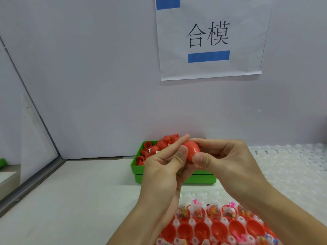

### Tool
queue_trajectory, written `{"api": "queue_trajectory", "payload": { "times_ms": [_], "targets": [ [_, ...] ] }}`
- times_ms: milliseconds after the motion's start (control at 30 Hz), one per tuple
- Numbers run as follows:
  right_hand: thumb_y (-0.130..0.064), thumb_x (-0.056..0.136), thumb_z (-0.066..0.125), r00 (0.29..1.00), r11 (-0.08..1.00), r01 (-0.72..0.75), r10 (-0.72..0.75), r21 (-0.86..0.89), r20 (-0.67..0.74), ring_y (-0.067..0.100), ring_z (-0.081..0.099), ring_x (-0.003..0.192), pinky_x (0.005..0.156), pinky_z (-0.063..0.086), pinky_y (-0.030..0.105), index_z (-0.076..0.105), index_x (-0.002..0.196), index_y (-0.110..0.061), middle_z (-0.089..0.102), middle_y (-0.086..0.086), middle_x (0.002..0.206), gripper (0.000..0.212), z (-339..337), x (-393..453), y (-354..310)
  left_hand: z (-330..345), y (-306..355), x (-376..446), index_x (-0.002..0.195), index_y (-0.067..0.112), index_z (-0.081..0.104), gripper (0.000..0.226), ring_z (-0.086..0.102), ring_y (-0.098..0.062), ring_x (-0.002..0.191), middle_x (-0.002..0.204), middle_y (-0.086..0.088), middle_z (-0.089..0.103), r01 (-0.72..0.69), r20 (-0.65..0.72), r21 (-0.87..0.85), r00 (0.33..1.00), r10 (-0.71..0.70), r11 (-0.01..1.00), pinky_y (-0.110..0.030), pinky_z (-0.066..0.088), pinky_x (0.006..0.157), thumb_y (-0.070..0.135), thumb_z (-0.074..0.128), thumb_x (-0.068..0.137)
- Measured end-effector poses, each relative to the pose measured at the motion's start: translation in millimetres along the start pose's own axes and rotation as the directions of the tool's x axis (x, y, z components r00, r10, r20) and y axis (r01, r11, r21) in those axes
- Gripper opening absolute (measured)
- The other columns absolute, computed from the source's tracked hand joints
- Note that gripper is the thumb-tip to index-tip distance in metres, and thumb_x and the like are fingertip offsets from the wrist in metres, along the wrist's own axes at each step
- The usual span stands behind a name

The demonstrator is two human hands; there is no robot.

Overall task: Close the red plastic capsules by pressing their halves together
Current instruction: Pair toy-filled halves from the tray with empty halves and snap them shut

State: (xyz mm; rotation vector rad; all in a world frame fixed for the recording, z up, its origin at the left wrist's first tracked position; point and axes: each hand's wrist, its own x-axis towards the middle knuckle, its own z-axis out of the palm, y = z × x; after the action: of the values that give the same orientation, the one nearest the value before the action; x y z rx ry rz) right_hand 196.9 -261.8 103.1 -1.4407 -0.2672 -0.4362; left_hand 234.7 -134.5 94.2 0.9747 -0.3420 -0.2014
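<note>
While both hands pinch a red capsule [192, 150] between thumbs and curled fingers, left hand [162, 167] meeting right hand [228, 161], a green bin [137, 167] of loose red halves [152, 149] sits behind, partly hidden; a white tray [200, 195] below cradles filled red halves [200, 213].

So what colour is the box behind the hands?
Bright green box, holding loose red halves; seen from the head camera.

"合模" on the wall sheet [210, 41]
</note>
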Motion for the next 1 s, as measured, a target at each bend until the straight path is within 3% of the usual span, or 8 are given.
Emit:
{"api": "queue_trajectory", "payload": {
  "times_ms": [167, 300, 500, 600, 700, 767, 867, 1000],
  "targets": [
    [0.005, 0.074, 0.072, 0.999, 0.999, 0.041, -0.040, -0.033, 0.024, 0.014, 0.076, 0.082, 0.069, 0.056, 0.015, 0.080, 0.082, -0.025, 0.078, 0.001, 0.085, 0.032, 6, -4, -9, 2, 0, -3, 0.096, 0.012, 0.078, 0.032, 0.073, -0.022, 0.098, 0.104, -0.008, 0.077, -0.072, -0.018, 0.043, 0.997, 0.072, 0.997, -0.025, 0.060, 0.071, 0.021, 0.066, 0.068],
    [0.006, 0.076, 0.071, 0.999, 0.998, 0.041, -0.040, -0.055, 0.033, 0.016, 0.076, 0.082, 0.070, 0.057, 0.016, 0.081, 0.084, -0.024, 0.078, 0.001, 0.085, 0.033, 6, -5, -11, 4, -1, -5, 0.093, 0.011, 0.079, 0.031, 0.073, -0.024, 0.098, 0.103, -0.008, 0.077, -0.096, -0.033, 0.050, 0.995, 0.098, 0.994, -0.027, 0.061, 0.073, 0.021, 0.066, 0.067],
    [-0.025, 0.059, 0.081, 0.995, 0.992, -0.065, 0.056, 0.105, 0.083, 0.025, 0.075, 0.090, 0.075, 0.059, 0.024, 0.081, 0.091, -0.023, 0.078, 0.011, 0.093, 0.032, -1, 2, -11, 4, 2, -4, 0.100, 0.015, 0.079, 0.041, 0.075, -0.021, 0.091, 0.094, -0.008, 0.078, -0.203, 0.036, 0.218, 0.979, 0.200, 0.955, -0.033, 0.061, 0.078, 0.034, 0.070, 0.066],
    [-0.038, 0.059, 0.087, 0.989, 0.985, -0.110, 0.094, 0.136, 0.118, 0.026, 0.075, 0.090, 0.077, 0.059, 0.026, 0.080, 0.096, -0.016, 0.077, 0.014, 0.096, 0.043, -5, 5, -10, 1, 5, -4, 0.115, 0.022, 0.072, 0.031, 0.071, -0.014, 0.104, 0.105, 0.004, 0.077, -0.323, 0.139, 0.418, 0.946, 0.292, 0.849, -0.039, 0.056, 0.093, 0.035, 0.070, 0.086],
    [-0.042, 0.066, 0.085, 0.981, 0.967, -0.164, 0.139, 0.194, 0.134, 0.028, 0.074, 0.092, 0.076, 0.059, 0.026, 0.078, 0.101, -0.009, 0.075, 0.017, 0.101, 0.049, -6, 6, -10, -5, 9, -4, 0.125, 0.023, 0.064, 0.038, 0.065, -0.008, 0.114, 0.116, 0.011, 0.072, -0.455, 0.286, 0.515, 0.890, 0.355, 0.726, -0.024, 0.053, 0.093, 0.020, 0.064, 0.087],
    [-0.037, 0.074, 0.082, 0.975, 0.963, -0.192, 0.165, 0.191, 0.149, 0.032, 0.073, 0.096, 0.077, 0.059, 0.029, 0.076, 0.102, -0.005, 0.074, 0.019, 0.104, 0.042, -6, 6, -10, -6, 8, -4, 0.123, 0.025, 0.066, 0.042, 0.068, -0.008, 0.108, 0.112, 0.013, 0.072, -0.504, 0.314, 0.607, 0.862, 0.397, 0.615, -0.022, 0.055, 0.087, 0.019, 0.070, 0.082],
    [-0.037, 0.068, 0.080, 0.964, 0.954, -0.252, 0.234, 0.161, 0.124, 0.023, 0.074, 0.082, 0.067, 0.057, 0.023, 0.076, 0.095, -0.004, 0.076, 0.017, 0.095, 0.043, -3, 5, -10, -6, 6, -3, 0.112, 0.026, 0.072, 0.032, 0.071, -0.005, 0.093, 0.100, 0.017, 0.073, -0.561, 0.327, 0.717, 0.795, 0.511, 0.414, -0.024, 0.057, 0.080, 0.025, 0.072, 0.081],
    [-0.039, 0.071, 0.083, 0.951, 0.940, -0.296, 0.273, 0.172, 0.144, 0.021, 0.072, 0.072, 0.063, 0.057, 0.023, 0.075, 0.095, -0.001, 0.074, 0.015, 0.086, 0.045, 2, 4, -9, -6, 4, -3, 0.104, 0.022, 0.070, 0.017, 0.064, 0.007, 0.083, 0.092, 0.018, 0.069, -0.636, 0.431, 0.750, 0.679, 0.594, 0.183, -0.007, 0.049, 0.073, 0.021, 0.066, 0.087]
  ]
}}
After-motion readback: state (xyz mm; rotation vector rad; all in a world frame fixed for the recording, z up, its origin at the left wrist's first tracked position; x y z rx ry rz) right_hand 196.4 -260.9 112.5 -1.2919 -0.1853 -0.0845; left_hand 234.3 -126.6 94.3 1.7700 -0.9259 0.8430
